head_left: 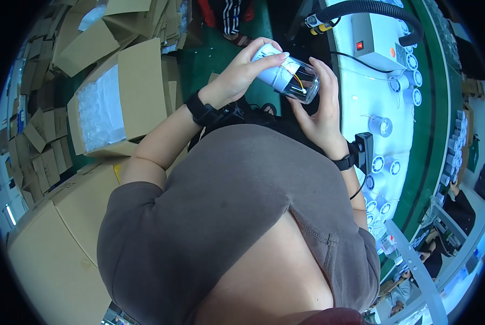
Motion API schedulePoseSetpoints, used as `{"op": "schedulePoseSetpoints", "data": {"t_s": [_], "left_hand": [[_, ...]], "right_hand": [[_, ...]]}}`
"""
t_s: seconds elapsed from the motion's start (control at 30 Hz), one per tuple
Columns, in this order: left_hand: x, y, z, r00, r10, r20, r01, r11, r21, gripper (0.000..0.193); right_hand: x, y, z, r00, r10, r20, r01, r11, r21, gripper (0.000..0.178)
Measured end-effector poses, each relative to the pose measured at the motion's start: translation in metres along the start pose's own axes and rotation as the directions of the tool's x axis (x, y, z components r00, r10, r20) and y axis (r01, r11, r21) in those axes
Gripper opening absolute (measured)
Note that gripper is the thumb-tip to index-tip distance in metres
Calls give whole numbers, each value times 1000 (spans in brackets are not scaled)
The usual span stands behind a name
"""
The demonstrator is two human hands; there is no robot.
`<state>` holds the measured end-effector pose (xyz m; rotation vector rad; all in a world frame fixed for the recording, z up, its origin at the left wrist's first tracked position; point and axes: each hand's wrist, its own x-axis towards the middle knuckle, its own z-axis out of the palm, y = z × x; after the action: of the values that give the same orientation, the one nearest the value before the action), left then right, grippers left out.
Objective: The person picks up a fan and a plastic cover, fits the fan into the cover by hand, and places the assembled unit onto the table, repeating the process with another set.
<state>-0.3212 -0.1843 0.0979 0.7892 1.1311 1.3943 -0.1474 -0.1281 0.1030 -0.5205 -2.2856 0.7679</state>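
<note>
My left hand (241, 73) grips the white end of a small cylindrical part (286, 76) with a clear plastic sleeve; coloured wires show inside it. My right hand (322, 111) cups the clear end from the right, fingers spread along it. Both hands hold the part up in front of me, over the green floor and beside the white workbench (361, 108). A black band sits on each wrist.
An open cardboard box (117, 97) of clear plastic pieces stands at the left, with more cartons around it. On the bench lie several white round parts (386, 165), a grey box with a red switch (375, 40) and a black hose (372, 8). Other people sit far right.
</note>
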Motion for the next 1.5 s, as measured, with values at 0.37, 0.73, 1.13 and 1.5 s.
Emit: {"op": "schedulePoseSetpoints", "data": {"t_s": [0.37, 0.73, 1.13, 1.5], "left_hand": [[-8, -3, 29, 982, 187, 21, -188, 981, 38, 31], [-14, 12, 42, 893, 428, 136, -449, 849, 278, 64], [-24, 5, 45, 902, 405, 150, -426, 891, 159, 42], [-37, 11, 48, 937, 284, 201, -322, 929, 185, 42]], "right_hand": [[-13, -4, -8, 971, 226, 74, -238, 907, 348, 68], [-12, -14, -13, 986, 165, -5, -150, 905, 399, 68], [-19, -21, -17, 997, 79, -8, -74, 963, 260, 65], [-26, -30, -17, 999, 30, -29, -25, 987, 160, 61]]}}
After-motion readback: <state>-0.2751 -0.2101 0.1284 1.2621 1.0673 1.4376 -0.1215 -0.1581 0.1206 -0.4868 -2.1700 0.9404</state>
